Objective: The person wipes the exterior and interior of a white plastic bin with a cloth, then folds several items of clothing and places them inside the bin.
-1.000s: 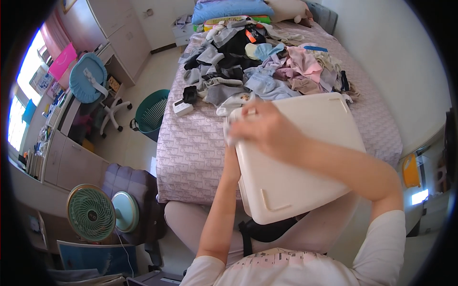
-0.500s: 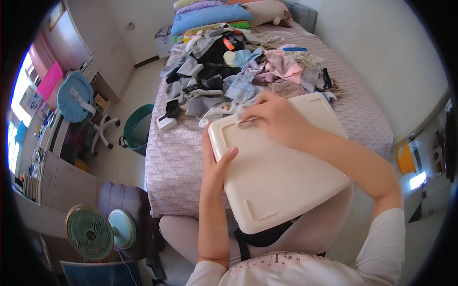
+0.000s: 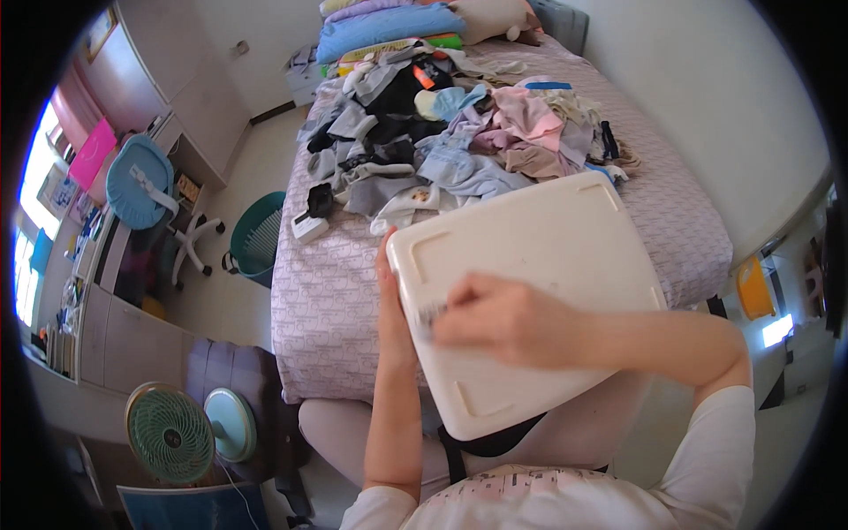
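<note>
A large white rectangular plastic board with rounded corners (image 3: 539, 291) lies tilted across the person's lap at the centre of the view, its far edge resting against the near edge of the bed with the pale lilac patterned cover (image 3: 327, 300). The left hand (image 3: 393, 309) grips the board's edge at 9 o'clock, fingers hidden behind it. The right hand (image 3: 503, 318) lies on the board's face near its 8 o'clock corner, fingers curled and blurred, pressing what looks like a small whitish thing (image 3: 430, 315); whether it is clenched on it cannot be told. At 12 o'clock from the board a heap of mixed loose clothes (image 3: 459, 132) covers the bed. A teal plastic basket (image 3: 258, 238) stands on the floor at 9 o'clock, a green round fan (image 3: 170, 433) at 8 o'clock.
</note>
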`<action>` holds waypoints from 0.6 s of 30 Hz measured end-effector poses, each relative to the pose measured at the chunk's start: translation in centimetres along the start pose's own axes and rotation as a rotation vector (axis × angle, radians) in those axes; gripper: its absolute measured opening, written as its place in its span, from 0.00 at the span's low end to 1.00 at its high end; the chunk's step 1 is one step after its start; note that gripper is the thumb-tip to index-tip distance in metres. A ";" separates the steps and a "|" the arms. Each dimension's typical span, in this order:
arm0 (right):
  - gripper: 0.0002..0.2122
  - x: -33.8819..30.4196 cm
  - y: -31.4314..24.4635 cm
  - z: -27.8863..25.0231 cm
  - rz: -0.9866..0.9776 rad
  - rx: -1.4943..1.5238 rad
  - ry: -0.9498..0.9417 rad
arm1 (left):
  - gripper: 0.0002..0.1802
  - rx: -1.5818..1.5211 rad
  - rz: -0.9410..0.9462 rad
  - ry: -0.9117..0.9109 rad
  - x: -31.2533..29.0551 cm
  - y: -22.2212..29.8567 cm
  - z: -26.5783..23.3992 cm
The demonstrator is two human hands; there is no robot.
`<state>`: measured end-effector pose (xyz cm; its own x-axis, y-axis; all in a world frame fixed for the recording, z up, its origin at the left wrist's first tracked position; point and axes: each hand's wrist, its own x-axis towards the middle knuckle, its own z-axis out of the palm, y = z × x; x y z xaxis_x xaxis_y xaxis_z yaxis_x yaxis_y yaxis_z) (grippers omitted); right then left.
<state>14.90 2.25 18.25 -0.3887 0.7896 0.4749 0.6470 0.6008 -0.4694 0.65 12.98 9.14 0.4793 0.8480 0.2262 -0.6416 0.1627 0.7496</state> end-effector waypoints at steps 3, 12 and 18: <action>0.12 3.7 2.6 0.7 0.095 0.072 0.151 | 0.34 0.045 0.015 -0.023 0.1 0.3 -0.1; 0.10 -0.8 -3.2 1.0 0.047 0.136 -0.141 | 0.32 0.183 -0.049 0.005 0.7 1.7 0.9; 0.13 1.3 0.2 0.8 -0.091 -0.018 -0.059 | 0.34 0.202 -0.187 0.021 1.8 1.5 0.1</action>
<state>14.05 3.51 18.17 -0.4838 0.7383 0.4699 0.6188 0.6683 -0.4129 0.60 14.67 10.71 0.5645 0.8231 0.0612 -0.4098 0.2152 0.8864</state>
